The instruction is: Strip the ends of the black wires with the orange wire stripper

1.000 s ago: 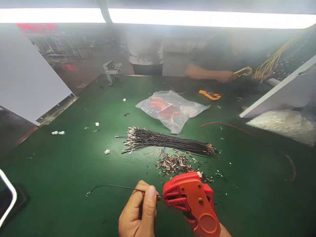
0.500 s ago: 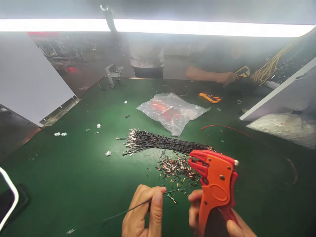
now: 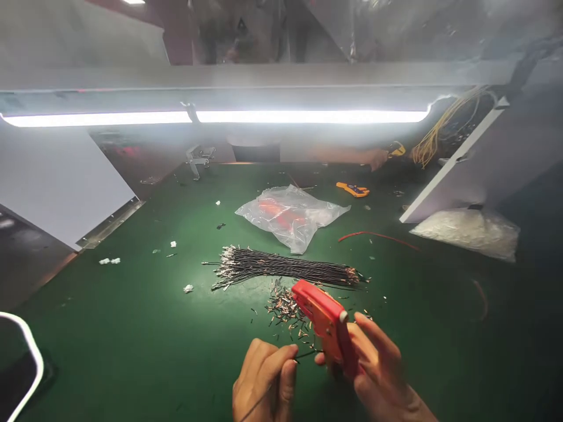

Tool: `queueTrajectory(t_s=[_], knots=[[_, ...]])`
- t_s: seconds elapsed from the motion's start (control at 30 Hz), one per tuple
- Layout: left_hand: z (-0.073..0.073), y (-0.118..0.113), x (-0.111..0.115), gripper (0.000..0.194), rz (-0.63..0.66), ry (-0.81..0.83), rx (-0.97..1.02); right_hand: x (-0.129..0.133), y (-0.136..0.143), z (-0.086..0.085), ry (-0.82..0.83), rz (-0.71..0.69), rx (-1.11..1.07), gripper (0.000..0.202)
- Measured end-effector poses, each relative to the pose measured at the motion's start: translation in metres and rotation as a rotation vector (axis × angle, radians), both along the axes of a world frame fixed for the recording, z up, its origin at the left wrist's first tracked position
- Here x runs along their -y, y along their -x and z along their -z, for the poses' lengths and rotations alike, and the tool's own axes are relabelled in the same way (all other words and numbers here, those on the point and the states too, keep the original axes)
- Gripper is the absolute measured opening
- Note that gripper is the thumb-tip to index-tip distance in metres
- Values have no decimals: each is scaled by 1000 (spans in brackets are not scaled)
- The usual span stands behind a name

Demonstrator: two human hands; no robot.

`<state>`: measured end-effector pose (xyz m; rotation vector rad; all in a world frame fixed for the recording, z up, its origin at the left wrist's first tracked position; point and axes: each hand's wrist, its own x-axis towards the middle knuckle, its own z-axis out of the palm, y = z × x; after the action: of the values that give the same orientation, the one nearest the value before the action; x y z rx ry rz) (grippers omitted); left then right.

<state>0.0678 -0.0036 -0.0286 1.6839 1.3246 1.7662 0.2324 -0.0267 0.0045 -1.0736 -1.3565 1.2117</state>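
My left hand (image 3: 264, 378) is at the bottom centre, thumb and forefinger pinching a thin black wire (image 3: 308, 354). The wire's tail runs down to the lower left, and its short end points at the tool on the right. In my right hand (image 3: 380, 366) is a red and orange wire stripper (image 3: 328, 322), turned so its back edge faces me. Some fingers of that hand are raised off the grip. The stripper's jaws point away over a pile of cut wire bits (image 3: 284, 305). Beyond them lies a bundle of black wires (image 3: 281, 266) with metal terminals at its left end.
A clear plastic bag (image 3: 292, 217) with something red inside lies behind the bundle. An orange-yellow hand tool (image 3: 352, 189) and a red wire (image 3: 378, 234) are to the right. Across the table, another person's hand (image 3: 378, 158) holds a yellow tool. White panels (image 3: 461, 158) flank both sides.
The wire stripper has swung round, its broad side turning away, and moved left closer to the wire's end. Some right-hand fingers have lifted off its grip. The view has tilted up.
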Motion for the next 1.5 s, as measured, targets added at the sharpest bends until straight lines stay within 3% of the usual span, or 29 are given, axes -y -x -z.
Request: queueTrajectory(t_s=[0.17, 0.33, 0.5, 0.7, 0.83, 1.1, 1.5], knots=[[-25, -4, 2, 19, 12, 74, 61, -4, -9, -10, -116, -43, -1, 36], [-39, -7, -3, 18, 64, 4, 44, -11, -16, 0, -193, 67, 125, 23], [-23, -5, -10, 18, 126, -125, -143, -15, -17, 5, -238, 199, 247, 26], [-4, -4, -8, 19, 138, -193, -273, -17, -12, 5, -237, 127, 252, 23], [0, 2, -11, 19, 114, -207, -332, -16, -8, 11, -293, 99, 348, 26], [6, 10, -16, 18, 111, -225, -447, -26, -4, 18, -484, 196, 667, 22], [10, 9, -9, 15, 151, -257, -575, -28, 6, 33, -632, 232, 792, 24]])
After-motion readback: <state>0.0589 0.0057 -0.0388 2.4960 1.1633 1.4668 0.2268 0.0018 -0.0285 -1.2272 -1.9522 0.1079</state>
